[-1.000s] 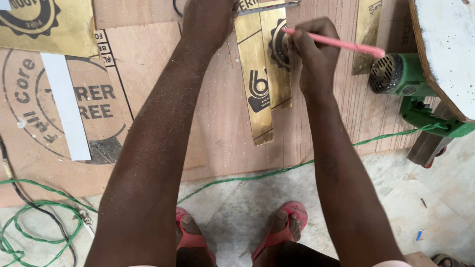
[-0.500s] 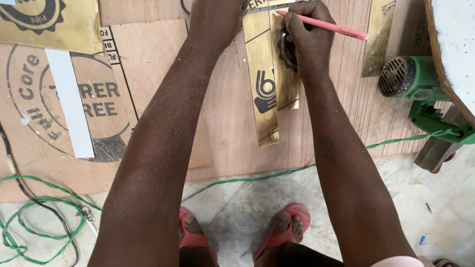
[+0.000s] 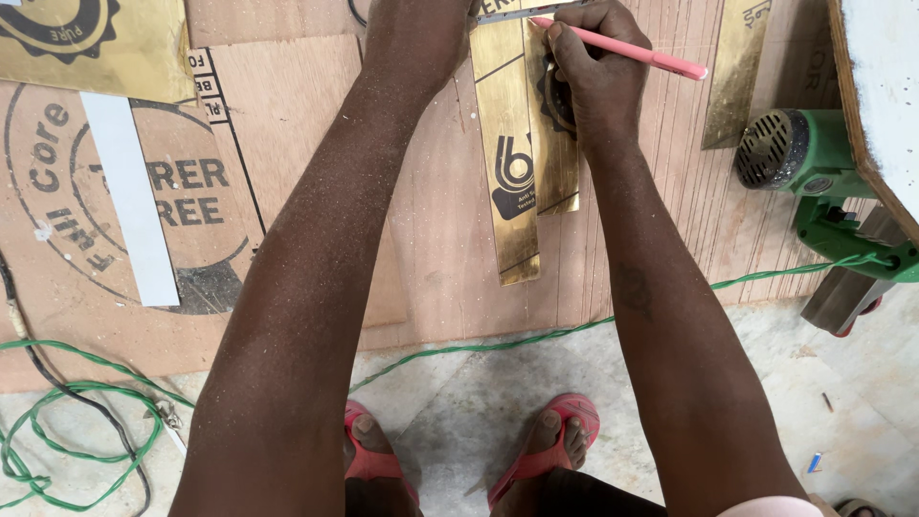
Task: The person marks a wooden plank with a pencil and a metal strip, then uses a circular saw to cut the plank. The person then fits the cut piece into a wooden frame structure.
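The pink pencil (image 3: 622,48) sits clamped in the right hand (image 3: 589,72), fingers wrapped tight around it, its tip pointing up and left toward the top edge of the view, its blunt end sticking out to the right past the knuckles. Right under that hand lie two gold laminate strips (image 3: 512,172), long and narrow, side by side and overlapping, running from beneath the fist down toward the person. A thin metal ruler (image 3: 517,11) crosses the tops of the strips just above the pencil tip. The left hand (image 3: 421,24) is pressed down beside the ruler's left end, mostly cut off by the frame, so whether its fingers are spread or curled I cannot tell. The two hands are close together, with only the strips' width between them.

All of it rests on a plywood sheet (image 3: 316,144) lying flat on the floor, printed with a round black stamp left of the left forearm. A white strip (image 3: 129,201) lies across that stamp. Another gold piece (image 3: 737,77) lies right of the right hand, and further right stands a green power tool (image 3: 814,163), its green cable (image 3: 536,335) trailing across the floor under both forearms. Below, red sandals (image 3: 541,450) on the pale floor (image 3: 862,402).
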